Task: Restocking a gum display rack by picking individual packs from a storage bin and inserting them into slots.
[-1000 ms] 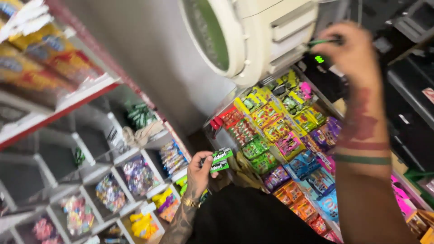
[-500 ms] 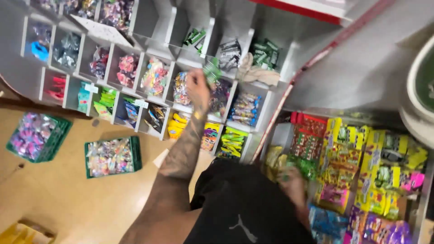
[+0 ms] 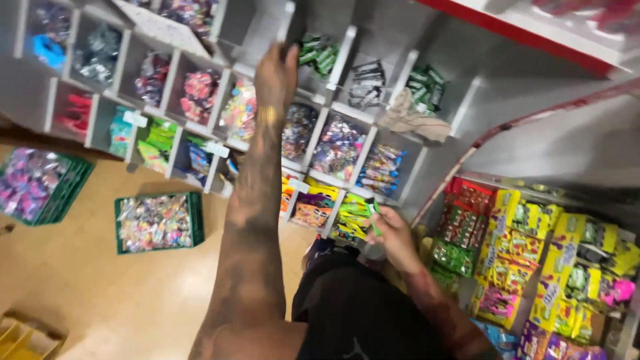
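My left hand (image 3: pixel 277 70) reaches up to a grey shelf compartment holding green and black packets (image 3: pixel 319 55). Its fingers curl at the compartment's front edge, and I cannot see whether a packet is still in them. Lower down, my right hand (image 3: pixel 393 237) is closed around a thin green pen (image 3: pixel 372 215) in front of the bottom bins of yellow and green sweet bags (image 3: pixel 353 217). The wall of grey bins (image 3: pixel 337 143) holds bagged sweets of many colours.
Two green crates (image 3: pixel 157 223) (image 3: pixel 40 183) of bagged sweets stand on the tan floor, and a yellow crate (image 3: pixel 27 337) at the bottom left. A rack of boxed candy (image 3: pixel 533 247) fills the right. A beige cloth (image 3: pixel 413 120) lies over one bin.
My left hand rose with the green packet from the middle bins to the upper compartment of green packets. My right hand came down from the machine above to the bottom bins with the pen.
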